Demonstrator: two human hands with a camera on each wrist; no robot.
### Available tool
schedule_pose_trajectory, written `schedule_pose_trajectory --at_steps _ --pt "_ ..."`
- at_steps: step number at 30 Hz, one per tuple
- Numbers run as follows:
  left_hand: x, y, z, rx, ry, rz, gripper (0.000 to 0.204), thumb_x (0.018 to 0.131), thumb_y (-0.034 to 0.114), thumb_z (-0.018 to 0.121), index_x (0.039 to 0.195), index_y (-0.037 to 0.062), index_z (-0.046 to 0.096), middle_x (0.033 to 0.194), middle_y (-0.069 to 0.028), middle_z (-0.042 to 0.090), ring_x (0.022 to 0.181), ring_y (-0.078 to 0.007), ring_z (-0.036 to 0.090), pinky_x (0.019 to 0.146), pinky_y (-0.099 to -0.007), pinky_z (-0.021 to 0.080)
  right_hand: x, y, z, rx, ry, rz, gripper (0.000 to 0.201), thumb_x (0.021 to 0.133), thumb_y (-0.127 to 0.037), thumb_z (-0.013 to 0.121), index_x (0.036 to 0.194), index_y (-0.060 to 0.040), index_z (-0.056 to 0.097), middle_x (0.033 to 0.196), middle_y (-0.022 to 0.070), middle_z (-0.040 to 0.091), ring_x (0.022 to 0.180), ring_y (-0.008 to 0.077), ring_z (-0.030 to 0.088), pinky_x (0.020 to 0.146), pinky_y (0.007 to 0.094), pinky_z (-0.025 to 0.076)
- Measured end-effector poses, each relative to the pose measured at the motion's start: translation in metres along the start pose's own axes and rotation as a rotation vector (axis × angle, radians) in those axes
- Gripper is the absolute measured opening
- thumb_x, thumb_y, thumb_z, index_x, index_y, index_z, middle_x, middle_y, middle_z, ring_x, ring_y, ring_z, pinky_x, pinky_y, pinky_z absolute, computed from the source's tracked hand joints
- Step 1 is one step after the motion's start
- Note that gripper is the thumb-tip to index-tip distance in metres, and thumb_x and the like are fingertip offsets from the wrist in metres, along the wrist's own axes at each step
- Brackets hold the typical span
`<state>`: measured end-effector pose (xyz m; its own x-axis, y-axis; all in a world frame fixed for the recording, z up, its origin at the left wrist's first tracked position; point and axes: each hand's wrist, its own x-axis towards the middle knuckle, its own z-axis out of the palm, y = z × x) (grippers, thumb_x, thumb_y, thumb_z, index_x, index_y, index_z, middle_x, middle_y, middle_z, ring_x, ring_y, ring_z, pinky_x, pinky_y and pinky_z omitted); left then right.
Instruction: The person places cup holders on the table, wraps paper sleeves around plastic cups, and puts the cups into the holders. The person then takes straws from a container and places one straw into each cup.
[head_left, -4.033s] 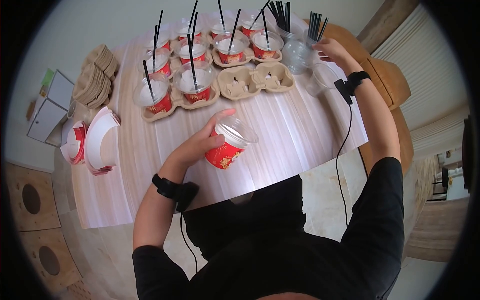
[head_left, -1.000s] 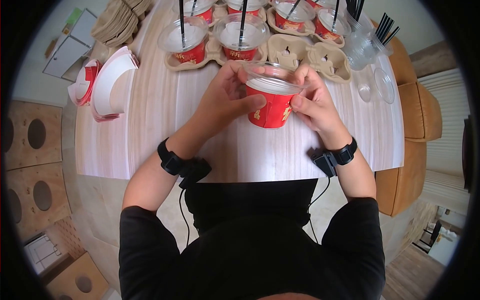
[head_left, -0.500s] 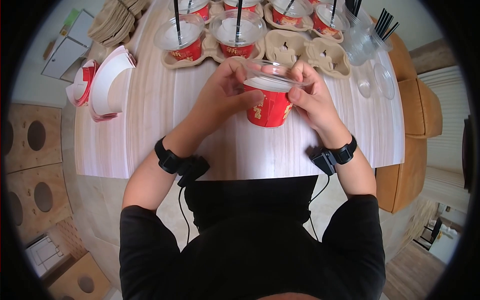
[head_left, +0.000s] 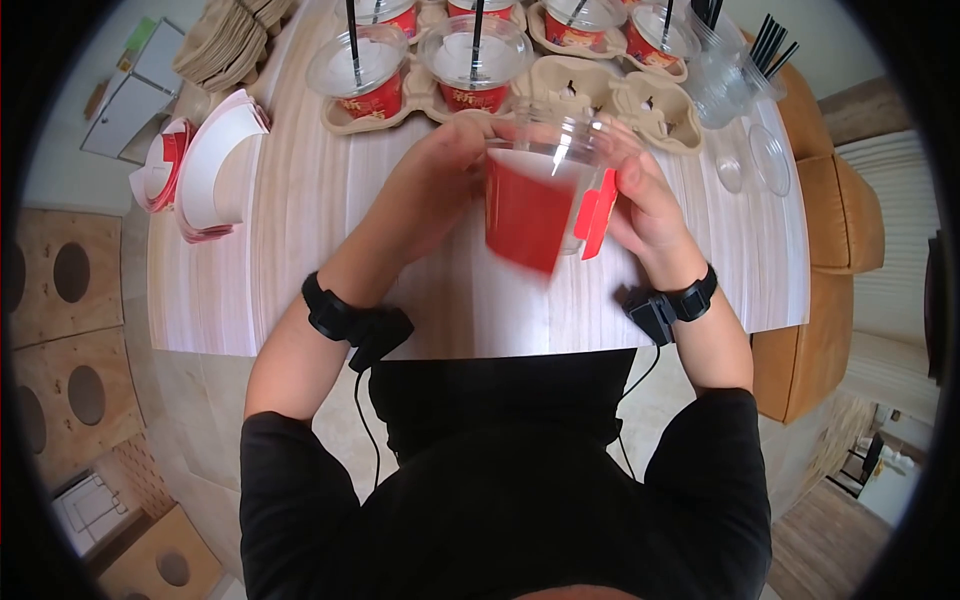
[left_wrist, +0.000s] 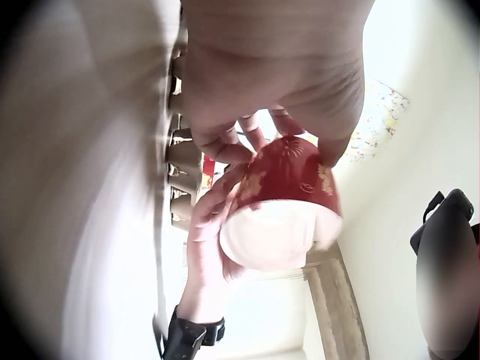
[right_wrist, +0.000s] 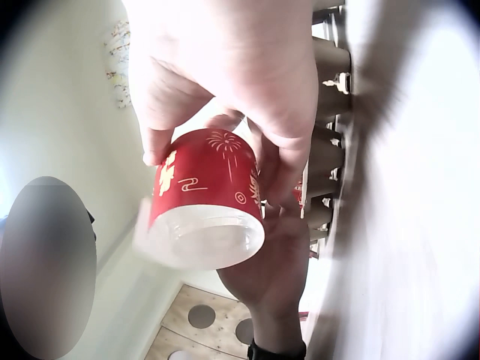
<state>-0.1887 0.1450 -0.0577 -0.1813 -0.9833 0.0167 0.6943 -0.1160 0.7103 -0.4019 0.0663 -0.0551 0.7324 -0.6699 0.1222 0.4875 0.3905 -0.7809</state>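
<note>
Hands: left hand (head_left: 440, 185) & right hand (head_left: 645, 205) both grip red cup (head_left: 527, 205), lifted just before empty cardboard carrier (head_left: 610, 100).

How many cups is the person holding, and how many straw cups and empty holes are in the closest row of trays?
Red cup held by the left hand and right hand: 1
Straw cups in the closest row: 2
Empty holes in the closest row: 2
Total: 5
</note>
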Motion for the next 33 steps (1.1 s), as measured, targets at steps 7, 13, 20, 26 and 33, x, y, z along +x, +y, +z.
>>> schedule_pose_trajectory --at_steps 7,13,20,26,33 --pt "-0.003 0.003 -0.013 0.264 -0.029 -0.271 0.029 0.088 0.015 0.061 0.113 0.0024 0.057 0.104 -0.0041 0.061 0.095 -0.0104 0.056 0.082 -0.0258 0.045 0.0 -0.014 0.001 -0.157 -0.236 -0.025 0.04 0.08 -0.027 0.075 0.094 -0.0123 0.041 0.135 0.0215 0.046 0.119 0.0291 0.051 0.095 0.0364 0.045" --pt "-0.031 0.045 0.016 0.907 -0.302 -0.353 0.021 0.085 0.003 0.06 0.106 0.0035 0.059 0.09 0.0028 0.06 0.083 -0.0056 0.053 0.072 -0.0214 0.044 0.004 -0.022 -0.036 0.073 -0.225 -0.08 0.063 0.081 -0.047 0.069 0.129 -0.0111 0.047 0.142 0.0312 0.032 0.124 0.043 0.045 0.099 0.0489 0.044" --pt "-0.122 0.117 -0.01 0.637 0.361 0.19 0.027 0.086 0.011 0.065 0.111 0.0037 0.058 0.103 -0.0041 0.061 0.094 -0.0108 0.06 0.084 -0.0264 0.05 0.006 -0.024 -0.032 0.126 -0.243 -0.067 0.068 0.08 -0.048 0.069 0.128 -0.0068 0.047 0.139 0.0324 0.035 0.12 0.0438 0.048 0.094 0.0439 0.048" --pt "-0.134 0.215 -0.107 1.453 0.953 0.303 0.018 0.088 0.018 0.064 0.095 0.0014 0.064 0.08 -0.0006 0.062 0.074 -0.0103 0.058 0.068 -0.0258 0.048 0.002 -0.022 -0.018 -0.054 -0.284 0.014 0.06 0.077 -0.051 0.071 0.115 -0.0111 0.047 0.138 0.0289 0.037 0.119 0.0395 0.05 0.093 0.042 0.047" --pt "-0.137 0.223 -0.146 1.977 0.975 0.049 0.018 0.081 0.019 0.066 0.084 0.002 0.062 0.077 -0.0108 0.064 0.071 -0.0201 0.061 0.069 -0.0331 0.048 0.002 -0.018 -0.012 -0.099 -0.297 0.052 0.06 0.076 -0.048 0.073 0.111 -0.0089 0.045 0.134 0.0273 0.045 0.115 0.035 0.055 0.091 0.0404 0.047"
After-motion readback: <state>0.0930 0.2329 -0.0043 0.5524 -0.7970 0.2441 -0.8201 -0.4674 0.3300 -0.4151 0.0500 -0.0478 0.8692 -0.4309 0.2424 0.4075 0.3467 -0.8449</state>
